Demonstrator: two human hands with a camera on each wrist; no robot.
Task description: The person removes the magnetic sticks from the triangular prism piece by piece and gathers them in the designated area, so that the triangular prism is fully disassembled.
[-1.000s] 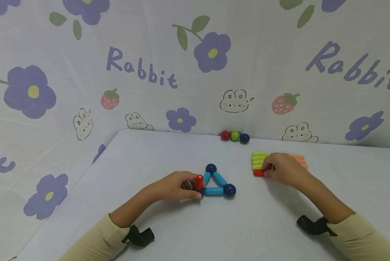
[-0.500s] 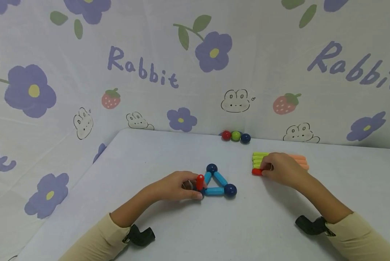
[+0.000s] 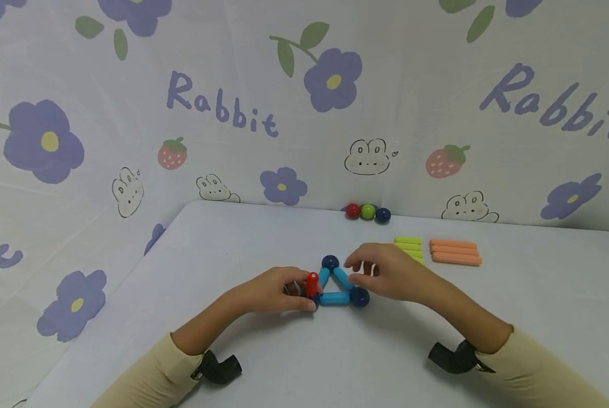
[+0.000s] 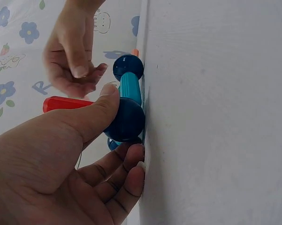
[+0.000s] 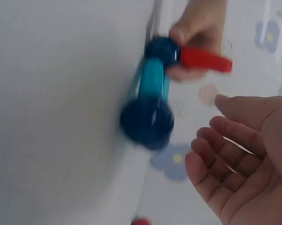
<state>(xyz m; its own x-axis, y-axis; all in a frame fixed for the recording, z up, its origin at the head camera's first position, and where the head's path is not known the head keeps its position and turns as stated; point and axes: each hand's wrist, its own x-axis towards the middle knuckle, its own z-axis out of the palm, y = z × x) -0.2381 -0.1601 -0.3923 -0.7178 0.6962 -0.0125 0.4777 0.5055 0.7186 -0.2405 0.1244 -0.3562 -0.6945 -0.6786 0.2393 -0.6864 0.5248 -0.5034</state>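
Gripping a navy ball [image 4: 125, 119], the left hand [image 4: 47, 159] is, in the left wrist view, laying its thumb on one side and curving its fingers round the other; a red rod [image 4: 68, 104] is projecting from that ball, and a teal rod [image 4: 130, 87] is linking it to a second navy ball [image 4: 128, 67]. Beyond, the right hand [image 4: 72, 58] is hanging with fingers loosely bent, holding nothing. The head view is showing a triangle of teal rods lying on the table [image 3: 284, 362], with navy balls at the corners and the red rod standing upright at the left one. The right hand is hovering beside the triangle's right side, partly covering lime-green rods [image 3: 408, 242]; orange rods [image 3: 455, 253] are lying farther right. The right wrist view, partly blurred, is showing the right thumb and fingers parted, clear of the triangle. The step in hand seems to be adding uprights: one is standing, while the far and right corners are bearing none. The next move probably calls for bringing another rod to a bare corner ball, the left hand steadying the triangle meanwhile.
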